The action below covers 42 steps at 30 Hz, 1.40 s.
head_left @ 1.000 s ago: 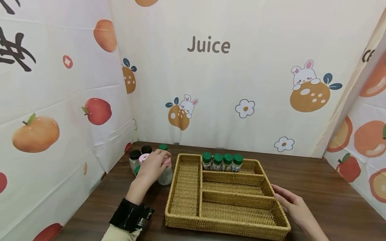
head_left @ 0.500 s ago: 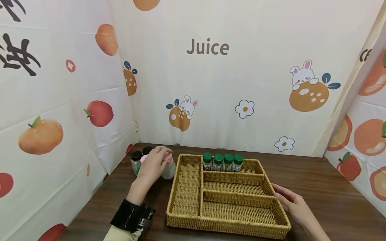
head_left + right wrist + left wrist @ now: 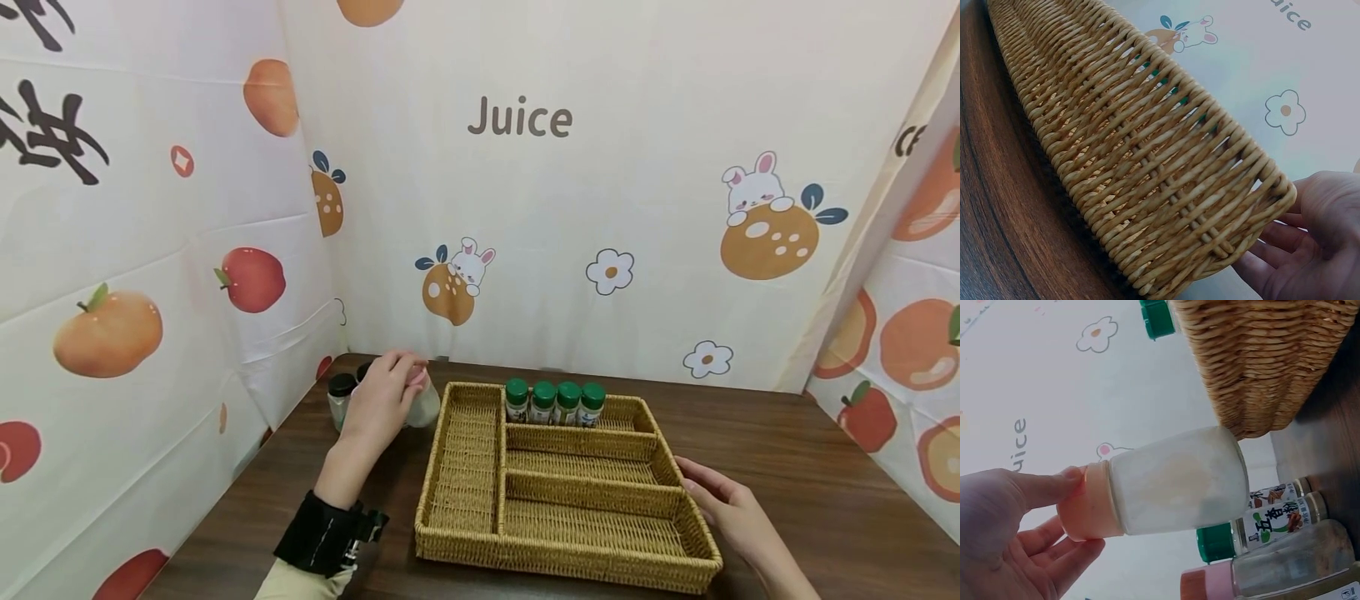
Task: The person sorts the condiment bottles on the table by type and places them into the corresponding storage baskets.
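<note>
My left hand [image 3: 375,407] pinches the pink-orange lid of a glass shaker jar [image 3: 1179,481] between thumb and fingers. Pale powder clouds the jar's glass, and it hangs just left of the wicker basket [image 3: 570,554]. In the left wrist view the jar's base is close to the basket's wall. My right hand [image 3: 731,504] rests against the basket's right side, its fingers partly hidden behind the woven edge in the right wrist view. Several green-capped spice bottles [image 3: 555,404] stand in a row in the basket's back compartment.
Left of the basket, partly behind my left hand, stand a black-lidded jar [image 3: 341,398], a pink-lidded jar [image 3: 1210,582] and green-capped spice bottles [image 3: 1275,522]. Low woven dividers split the basket. Printed cloth walls enclose the brown table [image 3: 810,450].
The pink-lidded shaker jar has risen and moved slightly away and to the right in my left hand. My right hand stays at the basket's side.
</note>
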### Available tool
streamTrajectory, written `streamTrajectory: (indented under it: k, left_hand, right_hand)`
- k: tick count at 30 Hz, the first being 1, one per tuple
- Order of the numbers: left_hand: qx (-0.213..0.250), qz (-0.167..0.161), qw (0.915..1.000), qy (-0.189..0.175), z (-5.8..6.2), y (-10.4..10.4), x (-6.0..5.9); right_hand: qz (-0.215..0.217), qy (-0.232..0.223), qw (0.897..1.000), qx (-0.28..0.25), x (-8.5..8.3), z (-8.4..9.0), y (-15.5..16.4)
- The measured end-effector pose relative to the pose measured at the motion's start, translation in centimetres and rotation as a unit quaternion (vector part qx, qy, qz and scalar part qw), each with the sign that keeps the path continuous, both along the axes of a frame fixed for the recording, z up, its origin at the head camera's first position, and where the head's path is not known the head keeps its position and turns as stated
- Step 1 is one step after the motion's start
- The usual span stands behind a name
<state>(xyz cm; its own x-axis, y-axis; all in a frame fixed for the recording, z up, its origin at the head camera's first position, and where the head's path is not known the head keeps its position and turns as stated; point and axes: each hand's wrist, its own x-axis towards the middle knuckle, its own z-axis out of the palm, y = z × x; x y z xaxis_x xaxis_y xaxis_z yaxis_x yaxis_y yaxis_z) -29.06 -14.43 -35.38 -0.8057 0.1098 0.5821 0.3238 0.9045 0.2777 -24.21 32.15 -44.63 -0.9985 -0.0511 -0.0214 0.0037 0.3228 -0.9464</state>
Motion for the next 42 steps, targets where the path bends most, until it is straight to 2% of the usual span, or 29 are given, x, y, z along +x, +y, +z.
streamTrajectory:
  k: [4,11,19,26,28,32,36,42]
  left_hand:
    - [0.017,-0.003,0.9997,0.015,0.4,0.2,0.2]
    - [0.047,-0.030,0.9965,0.062,0.5,1.0,0.0]
    - [0.072,-0.039,0.9954,0.049,0.2,1.9,-0.3]
    - [0.070,-0.063,0.9942,0.050,-0.7,2.3,-0.3]
    - [0.059,-0.073,0.9946,0.045,-0.7,2.5,-0.6]
    - [0.034,-0.099,0.9945,0.008,-0.4,3.1,-1.6]
    - [0.015,-0.129,0.9909,-0.034,-0.1,3.6,-2.4]
    - [-0.031,-0.161,0.9841,-0.070,-0.1,4.5,-3.4]
  right_hand:
    - [-0.001,0.002,1.000,0.000,0.1,0.1,0.1]
    - [-0.009,0.009,1.000,0.021,0.3,0.4,0.1]
    - [-0.006,0.014,0.999,0.037,0.4,0.7,0.1]
    - [0.005,0.016,1.000,0.018,0.3,0.6,-0.5]
    - [0.008,0.018,1.000,0.013,0.3,0.6,-0.7]
    - [0.009,0.020,1.000,0.009,0.3,0.7,-0.8]
    - [0.011,0.009,1.000,0.014,0.4,0.7,-0.7]
    - [0.009,-0.012,1.000,0.009,0.6,0.6,-0.6]
